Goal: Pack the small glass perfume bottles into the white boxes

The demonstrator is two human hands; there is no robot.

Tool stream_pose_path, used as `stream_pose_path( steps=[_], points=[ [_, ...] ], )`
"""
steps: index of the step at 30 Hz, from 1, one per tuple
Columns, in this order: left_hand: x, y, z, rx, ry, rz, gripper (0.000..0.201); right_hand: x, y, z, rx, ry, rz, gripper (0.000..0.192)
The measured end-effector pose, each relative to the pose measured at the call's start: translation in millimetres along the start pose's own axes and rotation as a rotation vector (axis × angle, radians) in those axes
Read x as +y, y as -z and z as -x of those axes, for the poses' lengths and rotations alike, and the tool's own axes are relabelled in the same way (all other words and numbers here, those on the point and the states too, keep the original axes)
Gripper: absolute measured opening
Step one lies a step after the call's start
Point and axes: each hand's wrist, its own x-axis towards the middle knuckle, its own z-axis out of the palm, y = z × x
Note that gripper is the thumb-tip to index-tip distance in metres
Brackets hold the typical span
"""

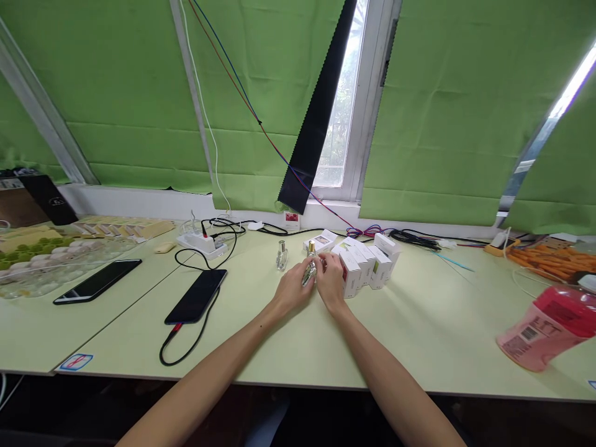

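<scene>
Two small clear glass perfume bottles are in the middle of the table. The gold-capped perfume bottle [311, 248] stands upright between my hands. My left hand [294, 284] is closed around its left side, with the lower part partly covered by fingers. My right hand [329, 280] is bent in from the other side, its fingertips pressed to the same bottle. Left of them, the second perfume bottle [282, 257] stands by itself, touched by neither hand. A row of white boxes [361, 264] is close beside my right hand, and another white box [320, 240] lies flat behind.
A black phone [196, 297] with a cable and a dark tablet [99, 281] lie on the left. Behind them are a power strip [202, 243] and egg trays [51, 264]. At the right stand a pink bottle [544, 326] and an orange heap [549, 262]. Cables [414, 238] run along the back.
</scene>
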Motion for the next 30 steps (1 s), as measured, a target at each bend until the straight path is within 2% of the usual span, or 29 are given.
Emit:
stream_pose_path(
  steps=[13, 30],
  points=[
    [6.2, 2.2, 1.0, -0.032, -0.020, 0.040, 0.055, -5.0, 2.0, 1.1, 0.081, 0.050, -0.126, 0.021],
    [4.3, 1.0, 0.2, -0.040, -0.046, 0.071, 0.052, -4.0, 0.7, 0.5, 0.082, 0.079, -0.136, 0.019]
  ],
)
